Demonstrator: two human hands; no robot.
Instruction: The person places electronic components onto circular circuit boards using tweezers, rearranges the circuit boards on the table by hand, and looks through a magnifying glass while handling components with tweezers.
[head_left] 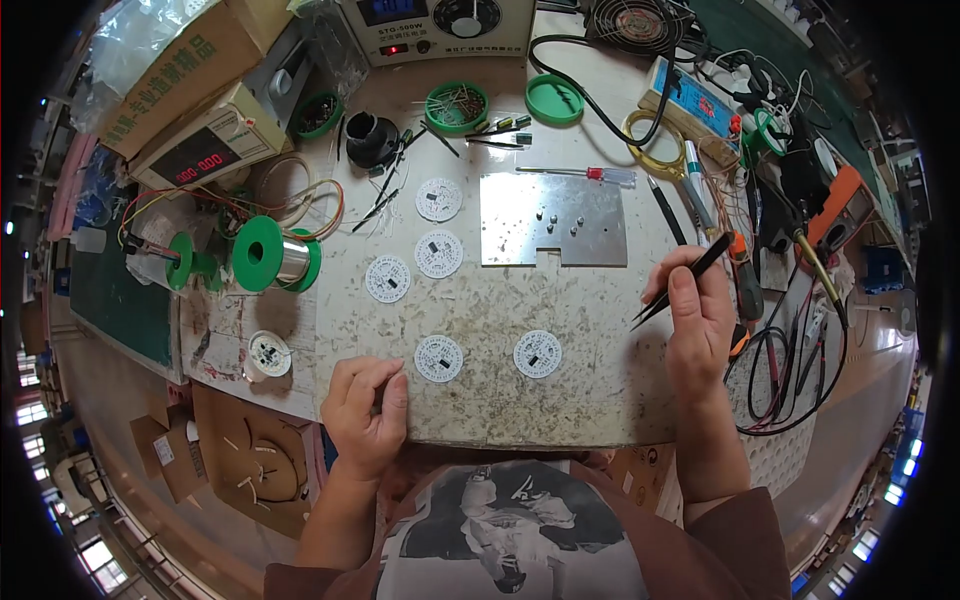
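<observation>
My right hand (694, 325) holds black tweezers (713, 252) over the right side of the bench, tips pointing down and left. My left hand (364, 412) rests at the bench's front edge, its fingers curled in with nothing visible in them. Just right of its fingertips lies a round white circuit board (438, 359) with a black chip. Another such board (538, 354) lies between the two hands. Farther back are a third board (388, 278), a fourth (438, 254), and one more disc (438, 200) without a clear black chip.
A metal plate (554, 222) with small parts and a screwdriver (590, 175) lie at the back. Green dishes (456, 108) hold components. Left stand a solder spool (275, 254) and a meter (210, 145). Right are a soldering iron (818, 266) and tangled cables (790, 375).
</observation>
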